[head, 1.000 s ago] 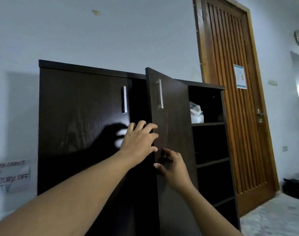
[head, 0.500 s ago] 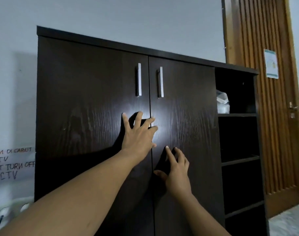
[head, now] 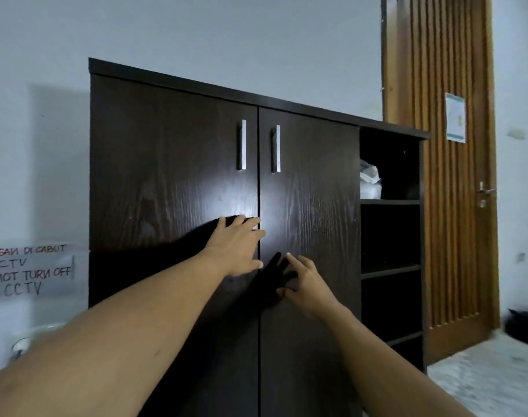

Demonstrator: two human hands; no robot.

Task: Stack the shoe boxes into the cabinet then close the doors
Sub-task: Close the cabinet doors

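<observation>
Cabinet doors (head: 298, 203) no longer ajar.

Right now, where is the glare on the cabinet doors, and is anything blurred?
Head view: a pale glare patch sits across the seam of the left door and right door, above the left hand; it and the right hand cast dark shadows on the wood; the floor at lower right looks smeared.

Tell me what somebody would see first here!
First, the big dark cabinet in the middle, its two doors shut, with the left hand and right hand spread by the seam between them. Then the tall wooden door on the right and the handwritten CCTV sign on the left wall.
</observation>
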